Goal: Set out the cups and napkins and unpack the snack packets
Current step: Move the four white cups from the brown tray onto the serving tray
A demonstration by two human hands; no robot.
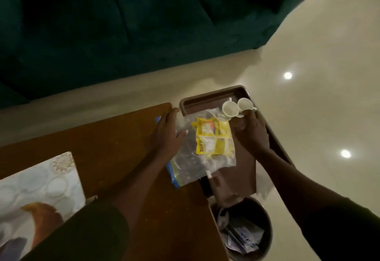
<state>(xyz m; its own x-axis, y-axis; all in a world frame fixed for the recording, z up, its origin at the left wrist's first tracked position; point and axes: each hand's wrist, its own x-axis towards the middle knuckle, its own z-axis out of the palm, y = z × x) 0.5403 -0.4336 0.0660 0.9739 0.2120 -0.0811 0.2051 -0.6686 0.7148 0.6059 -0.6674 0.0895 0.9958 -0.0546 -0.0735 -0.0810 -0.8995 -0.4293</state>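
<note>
A clear zip bag (191,157) with a blue seal strip lies across the table's right edge and a brown tray (205,101). Yellow snack packets (212,136) show through the bag. My left hand (167,135) rests flat on the bag's left part, fingers spread. Two small white cups (238,108) sit tilted on their sides near the tray's far right corner. My right hand (254,133) is at the cups, its fingers closed around their handles. No napkins are visible.
The wooden table (115,149) carries a patterned placemat (39,195) at the near left. A round bin (244,230) with crumpled wrappers stands on the floor below the tray. A dark green sofa (123,24) runs along the far side; glossy floor lies to the right.
</note>
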